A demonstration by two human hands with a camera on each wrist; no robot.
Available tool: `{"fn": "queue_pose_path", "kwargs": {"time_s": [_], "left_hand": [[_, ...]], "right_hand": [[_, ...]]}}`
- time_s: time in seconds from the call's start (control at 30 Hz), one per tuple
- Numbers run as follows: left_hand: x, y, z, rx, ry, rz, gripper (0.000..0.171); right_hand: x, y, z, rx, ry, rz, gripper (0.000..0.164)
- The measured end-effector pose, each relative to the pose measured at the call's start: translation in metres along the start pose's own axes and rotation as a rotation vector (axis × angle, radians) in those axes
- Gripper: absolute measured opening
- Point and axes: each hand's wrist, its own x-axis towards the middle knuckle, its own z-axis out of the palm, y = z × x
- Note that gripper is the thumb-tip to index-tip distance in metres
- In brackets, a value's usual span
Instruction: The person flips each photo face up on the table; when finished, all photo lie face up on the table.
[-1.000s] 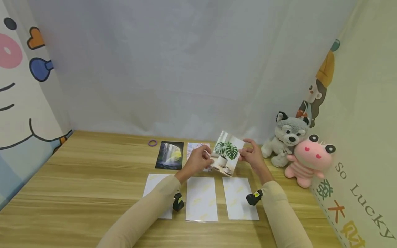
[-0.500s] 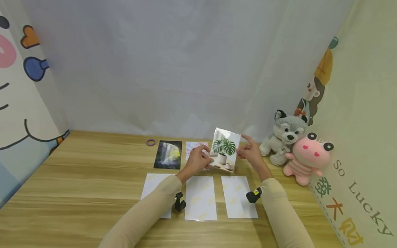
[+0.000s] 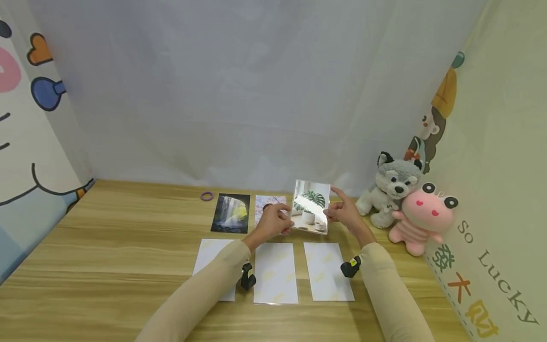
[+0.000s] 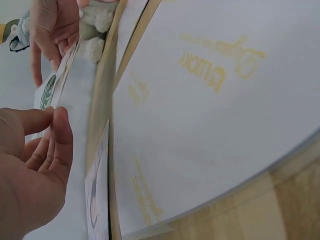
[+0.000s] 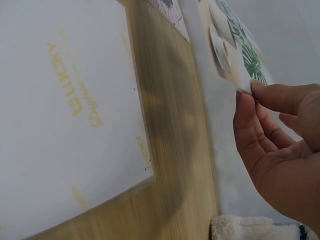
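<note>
Both hands hold up a glossy photo of a potted monstera plant, tilted toward the head camera with a bright glare across it. My left hand pinches its left edge between thumb and finger. On the other side, my right hand pinches the right edge, its index finger stretched up along the border. In the right wrist view, thumb and fingertips of the right hand meet at the photo's edge. A cherry blossom photo lies behind my left hand, partly hidden. Left of it is a waterfall photo.
Three white sheets with yellow print lie in a front row: a left sheet, a middle sheet and a right sheet. A purple ring lies at the back. A plush husky and a pink plush frog sit at right.
The monstera photo has turned from a slant to nearly upright and shifted slightly left, and glare now crosses it. Both hands keep their pinch on its edges.
</note>
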Motion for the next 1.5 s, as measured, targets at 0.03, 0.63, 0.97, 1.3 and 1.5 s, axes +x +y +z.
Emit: {"fn": "queue_pose_path", "kwargs": {"time_s": [0.03, 0.63, 0.97, 1.3, 1.5], "left_hand": [[0.001, 0.000, 0.000, -0.003, -0.008, -0.015, 0.047], [0.010, -0.008, 0.014, 0.109, -0.048, -0.098, 0.054], [0.015, -0.012, 0.025, 0.177, -0.029, -0.126, 0.057], [0.017, -0.008, 0.036, 0.236, -0.031, -0.169, 0.058], [0.020, -0.005, 0.040, 0.294, -0.042, -0.147, 0.057]], "right_hand": [[0.001, 0.000, -0.001, -0.009, 0.005, 0.006, 0.082], [0.025, 0.017, -0.003, -0.148, 0.035, 0.101, 0.076], [0.029, 0.031, -0.002, -0.251, 0.034, 0.090, 0.075], [0.034, 0.033, 0.000, -0.370, 0.067, 0.087, 0.073], [0.031, 0.029, 0.000, -0.480, 0.091, 0.097, 0.065]]}}
